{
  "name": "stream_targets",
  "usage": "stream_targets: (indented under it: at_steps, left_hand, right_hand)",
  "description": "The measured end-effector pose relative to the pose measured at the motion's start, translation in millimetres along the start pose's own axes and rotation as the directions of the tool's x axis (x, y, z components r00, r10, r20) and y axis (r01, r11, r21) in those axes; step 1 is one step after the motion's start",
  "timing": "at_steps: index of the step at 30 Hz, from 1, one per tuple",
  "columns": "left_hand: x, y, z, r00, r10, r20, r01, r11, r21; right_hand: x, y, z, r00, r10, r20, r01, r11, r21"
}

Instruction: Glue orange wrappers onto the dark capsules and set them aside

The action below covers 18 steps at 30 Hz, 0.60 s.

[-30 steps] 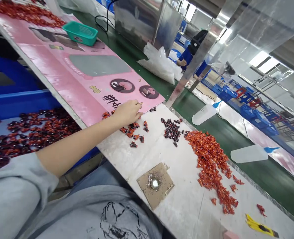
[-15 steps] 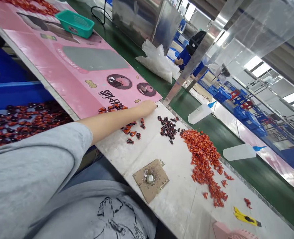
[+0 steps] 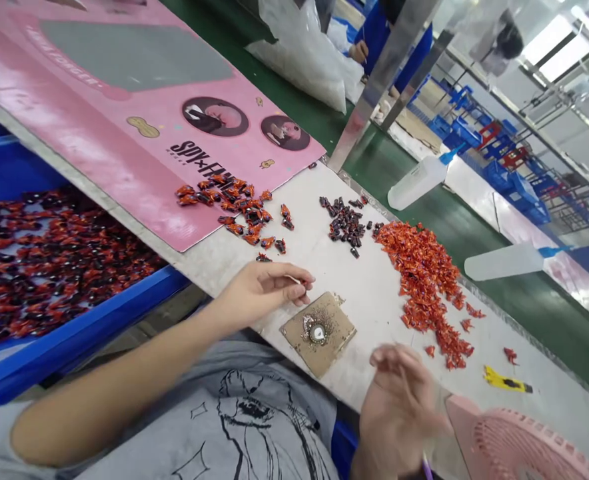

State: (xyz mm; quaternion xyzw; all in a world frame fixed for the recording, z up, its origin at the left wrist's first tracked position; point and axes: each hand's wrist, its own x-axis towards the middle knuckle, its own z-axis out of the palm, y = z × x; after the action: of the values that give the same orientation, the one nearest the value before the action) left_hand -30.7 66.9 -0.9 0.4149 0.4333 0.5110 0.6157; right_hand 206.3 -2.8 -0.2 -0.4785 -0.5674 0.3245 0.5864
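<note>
Head cam, only view here. Left hand [image 3: 269, 290] is over the near edge of the counter [image 3: 374, 310], just beside the cardboard [image 3: 324, 362], thumb and first finger pinched close together with what looks like a small dark bit [image 3: 304, 285] between the tips. Too tiny to say exactly what it is. Right hand [image 3: 399, 400] is across from it, on the other side of the cardboard, and pretty blurry: fingers half curled and kinda loose, can't tell if they're gripping anything. Something thin and purple [image 3: 427, 468] pokes out underneath it.

The cardboard lies flat between the two hands, with a little round cup [image 3: 318, 333] in the middle and shiny specks all around it.

Past the hands there's a small heap of black pieces [image 3: 347, 227], then a way bigger pile of red pieces [image 3: 422, 283] right next to it. To the left, a bunch of orange-black pieces [image 3: 249, 210] sits partly on a pink sheet [image 3: 139, 173] and partly on the bare counter. Tons of similar ones fill the blue bin [image 3: 9, 167] below.

Off right: a yellow cutter [image 3: 507, 380], a pink fan [image 3: 524, 433], and two bottles [image 3: 419, 183] with blue tips lying behind the piles. Someone in a blue sleeve [image 3: 372, 37] is at the back.
</note>
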Motion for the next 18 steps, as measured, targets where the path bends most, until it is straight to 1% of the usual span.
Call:
stream_targets:
  at_steps: [1,3,5,9,13,16,18]
  left_hand:
    - [-7,-7,3.9,0.999,-0.052,-0.002,0.052,0.998,-0.047]
    - [-17,-18,10.9,0.990,-0.136,0.019,0.137,0.986,-0.091]
    - [-23,-25,15.3,0.985,-0.170,0.027,0.172,0.982,-0.079]
    - [-30,-29,16.6,0.989,-0.144,-0.017,0.144,0.990,0.009]
    - [-31,-26,15.7,0.988,-0.153,-0.026,0.153,0.988,0.007]
    - [-31,-23,15.6,0.988,-0.146,-0.039,0.147,0.989,0.011]
    - [-33,-21,15.7,0.990,-0.127,-0.067,0.126,0.992,-0.011]
  right_hand:
    - [-2,5,6,1.000,0.025,-0.006,-0.025,1.000,-0.005]
    - [0,12,17,0.993,0.112,0.037,-0.110,0.992,-0.060]
    - [3,16,25,0.973,0.216,0.086,-0.202,0.968,-0.148]
    - [4,17,33,0.961,0.271,0.058,-0.251,0.940,-0.230]
    - [0,14,38,0.951,0.305,0.039,-0.284,0.920,-0.269]
    - [3,12,42,0.938,0.344,0.037,-0.324,0.912,-0.251]
    - [6,10,45,0.926,0.378,0.018,-0.368,0.911,-0.184]
